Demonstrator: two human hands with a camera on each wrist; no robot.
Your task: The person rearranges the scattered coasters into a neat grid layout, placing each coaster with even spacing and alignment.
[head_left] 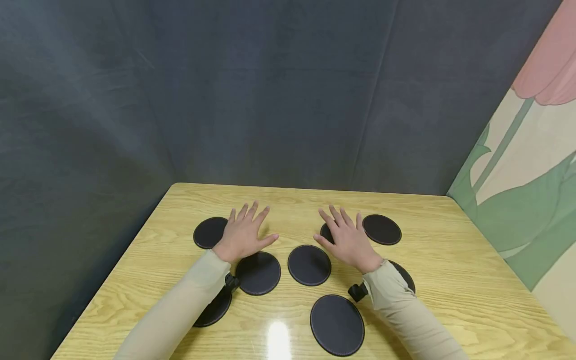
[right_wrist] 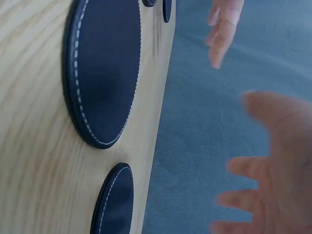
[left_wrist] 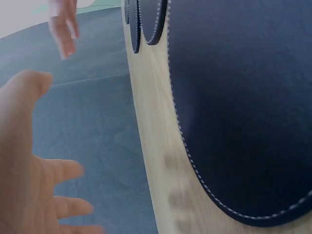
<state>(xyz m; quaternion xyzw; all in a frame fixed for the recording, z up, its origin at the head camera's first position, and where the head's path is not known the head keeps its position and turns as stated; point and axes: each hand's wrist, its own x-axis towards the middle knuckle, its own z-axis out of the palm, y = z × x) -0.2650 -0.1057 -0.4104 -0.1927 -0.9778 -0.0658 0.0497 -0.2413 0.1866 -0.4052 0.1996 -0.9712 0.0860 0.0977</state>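
from where i stood, a dark blue-grey curtain point(head_left: 81, 125) hung down the left and across the back of a pale wooden table point(head_left: 468, 265), whose top i read as a clock with twelve at the far edge. eight round dark discs lay on it. the far left disc point(head_left: 209, 233) sat toward ten, its right edge covered by the person's left hand point(head_left: 243, 235); the near left disc point(head_left: 218, 307), toward eight, was partly hidden by the cream left sleeve point(head_left: 182, 300). that hand hung in the air toward ten, fingers straight and spread, a small black left wrist camera point(head_left: 231, 282) below it. the inner left disc point(head_left: 258, 276) lay toward nine, near but not touching the middle disc point(head_left: 309, 265) at the hub. a patch of glare point(head_left: 279, 340) shone toward seven. the near disc point(head_left: 337, 326) was in full sight toward five. toward one, the far inner disc point(head_left: 326, 232) was mostly hidden by the right hand point(head_left: 348, 243), which hung in the air toward two, its fingers also straight and spread; the hands were well apart. a black right wrist camera point(head_left: 357, 293) showed toward four. the far right disc point(head_left: 382, 230) lay toward two; the near right disc point(head_left: 406, 277), toward three, was partly behind the right sleeve point(head_left: 400, 306). farthest right stood a wall point(head_left: 558, 280) with a painted pink tulip point(head_left: 549, 65).
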